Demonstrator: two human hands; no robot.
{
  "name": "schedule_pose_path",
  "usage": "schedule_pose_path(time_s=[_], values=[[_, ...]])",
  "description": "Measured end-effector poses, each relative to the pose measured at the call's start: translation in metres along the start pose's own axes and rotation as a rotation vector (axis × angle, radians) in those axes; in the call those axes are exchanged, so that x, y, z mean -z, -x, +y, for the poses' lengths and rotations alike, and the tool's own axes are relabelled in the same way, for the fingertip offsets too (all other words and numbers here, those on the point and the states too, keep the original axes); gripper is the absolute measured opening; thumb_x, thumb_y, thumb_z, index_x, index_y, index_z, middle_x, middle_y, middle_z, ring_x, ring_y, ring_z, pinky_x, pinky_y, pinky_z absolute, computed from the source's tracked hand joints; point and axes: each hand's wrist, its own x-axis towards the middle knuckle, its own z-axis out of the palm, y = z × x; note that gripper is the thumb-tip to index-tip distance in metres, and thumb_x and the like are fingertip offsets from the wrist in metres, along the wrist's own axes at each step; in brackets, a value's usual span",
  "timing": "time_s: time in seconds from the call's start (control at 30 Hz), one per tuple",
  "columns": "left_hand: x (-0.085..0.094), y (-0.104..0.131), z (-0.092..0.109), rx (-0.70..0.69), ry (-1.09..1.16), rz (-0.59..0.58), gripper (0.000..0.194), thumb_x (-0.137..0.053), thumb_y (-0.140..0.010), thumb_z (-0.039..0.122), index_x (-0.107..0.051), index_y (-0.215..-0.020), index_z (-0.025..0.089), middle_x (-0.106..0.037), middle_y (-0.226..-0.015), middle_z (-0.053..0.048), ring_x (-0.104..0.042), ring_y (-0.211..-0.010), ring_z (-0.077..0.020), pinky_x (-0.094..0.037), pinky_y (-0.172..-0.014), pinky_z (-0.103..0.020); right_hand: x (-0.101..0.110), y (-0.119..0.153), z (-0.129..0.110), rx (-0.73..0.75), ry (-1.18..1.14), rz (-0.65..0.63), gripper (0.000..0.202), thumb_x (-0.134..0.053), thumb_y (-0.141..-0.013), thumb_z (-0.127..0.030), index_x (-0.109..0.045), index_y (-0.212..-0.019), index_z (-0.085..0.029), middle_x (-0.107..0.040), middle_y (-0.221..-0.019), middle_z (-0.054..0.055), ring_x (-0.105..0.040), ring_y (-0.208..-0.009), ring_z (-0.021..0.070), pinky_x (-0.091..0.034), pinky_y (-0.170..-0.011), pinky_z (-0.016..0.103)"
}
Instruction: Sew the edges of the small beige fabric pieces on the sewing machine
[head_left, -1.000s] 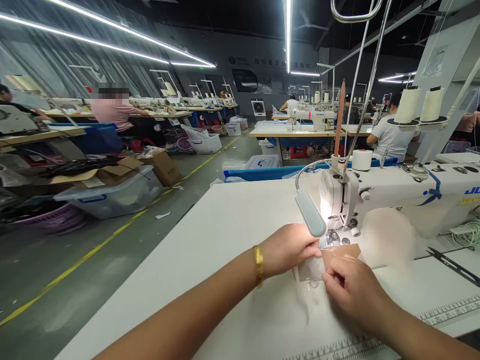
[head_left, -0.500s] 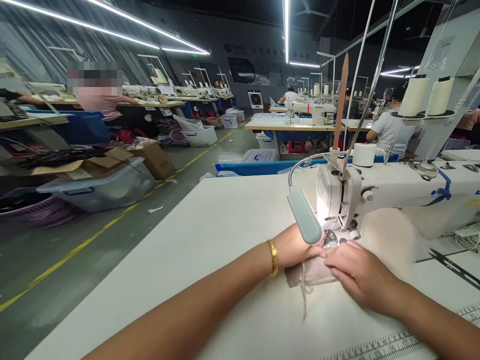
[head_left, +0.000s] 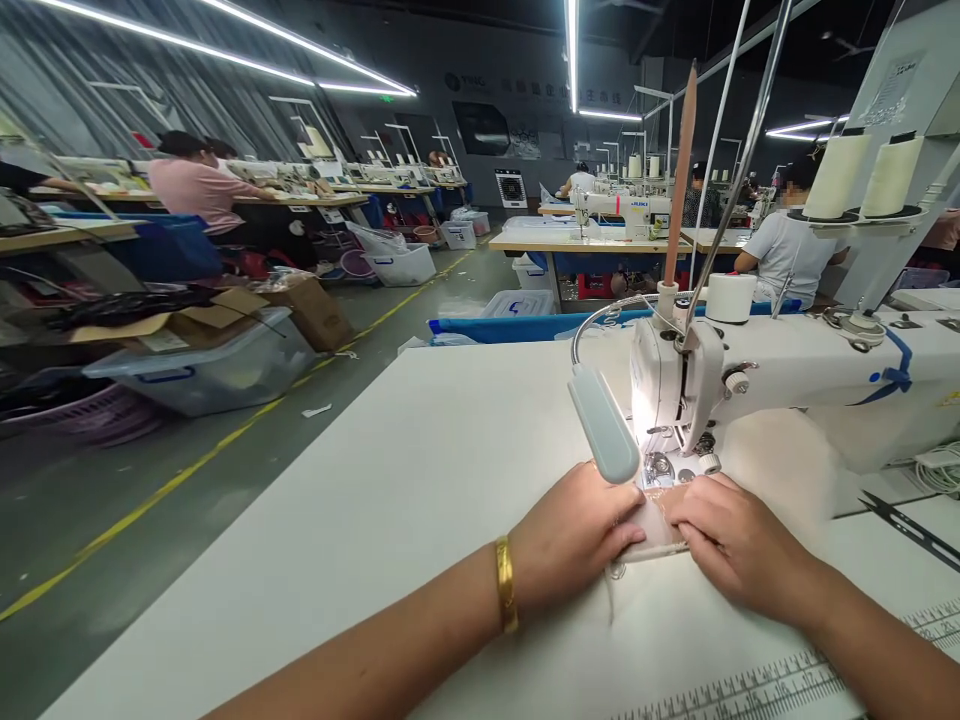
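Observation:
A small piece of sheer beige fabric (head_left: 655,522) lies on the white table just in front of the sewing machine's (head_left: 660,385) needle area. My left hand (head_left: 577,530), with a gold bangle at the wrist, grips the fabric's left side between thumb and fingers. On the opposite side my right hand (head_left: 739,540) has its curled fingers closed on the fabric. A thin pale cord hangs from the near edge, by my left thumb. The grey-green lamp (head_left: 604,425) shines on the needle area and hides part of my left fingertips.
A ruler (head_left: 750,690) lies along the near right edge, and black thread snips (head_left: 911,530) rest to the right. Thread cones (head_left: 836,175) stand above the machine. Beyond the table are plastic bins (head_left: 202,365), a yellow floor line and people at other machines.
My left hand has drawn back from the needle area, down and to the left. The fabric's near edge has shifted and its left part is now under my left hand. My right hand moved slightly right.

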Motion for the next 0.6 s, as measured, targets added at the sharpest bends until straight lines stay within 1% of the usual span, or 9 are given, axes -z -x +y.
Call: schedule_pose_path(time_s=[0.07,0.17,0.27,0.37,0.47,0.6], values=[[-0.001,0.001,-0.002,0.015,0.032,-0.007,0.013,-0.063,-0.098,0.027,-0.063,-0.088,0.019,-0.064,-0.096,-0.005,-0.060,-0.087,-0.0228,-0.047,-0.075,-0.033,0.007,0.001,0.002,-0.007,-0.011,-0.050,0.020,-0.048,-0.092,-0.008,-0.060,-0.084,-0.022,-0.058,-0.081,0.003,-0.050,-0.078,0.0211,-0.043,-0.068,0.034],[0.000,0.001,-0.004,0.005,0.060,-0.006,0.009,-0.065,-0.097,0.028,-0.065,-0.094,0.020,-0.065,-0.100,-0.004,-0.060,-0.089,-0.0230,-0.047,-0.076,-0.033,0.016,0.002,0.002,0.034,-0.015,-0.142,0.021,-0.050,-0.089,-0.007,-0.062,-0.083,-0.022,-0.058,-0.080,0.002,-0.049,-0.077,0.0203,-0.043,-0.071,0.035],[0.001,0.002,-0.003,-0.006,0.065,0.001,0.007,-0.066,-0.096,0.027,-0.065,-0.095,0.020,-0.066,-0.102,-0.004,-0.060,-0.091,-0.0232,-0.047,-0.077,-0.034,0.021,0.001,0.000,0.063,-0.038,-0.183,0.024,-0.050,-0.090,-0.008,-0.069,-0.090,-0.023,-0.057,-0.081,0.002,-0.050,-0.080,0.0207,-0.044,-0.071,0.034],[0.000,0.004,-0.002,-0.008,0.085,0.011,0.007,-0.063,-0.098,0.026,-0.066,-0.098,0.020,-0.066,-0.103,-0.004,-0.060,-0.090,-0.0231,-0.047,-0.077,-0.034,0.021,0.001,-0.003,0.093,-0.065,-0.206,0.031,-0.050,-0.091,-0.007,-0.073,-0.102,-0.024,-0.057,-0.082,0.002,-0.052,-0.082,0.0204,-0.045,-0.073,0.034],[-0.001,0.005,-0.002,-0.007,0.102,0.019,0.010,-0.058,-0.100,0.026,-0.067,-0.098,0.021,-0.066,-0.102,-0.005,-0.060,-0.089,-0.0228,-0.047,-0.078,-0.034,0.020,0.001,-0.003,0.113,-0.058,-0.205,0.038,-0.050,-0.090,-0.006,-0.074,-0.112,-0.026,-0.059,-0.084,0.002,-0.052,-0.083,0.0203,-0.045,-0.075,0.034],[-0.001,0.005,-0.003,-0.013,0.101,0.020,0.009,-0.058,-0.099,0.024,-0.066,-0.098,0.021,-0.066,-0.102,-0.005,-0.060,-0.088,-0.0228,-0.047,-0.078,-0.035,0.016,0.004,0.000,0.126,-0.031,-0.200,0.044,-0.050,-0.089,-0.006,-0.073,-0.119,-0.028,-0.059,-0.084,0.002,-0.051,-0.083,0.0208,-0.046,-0.073,0.034]])
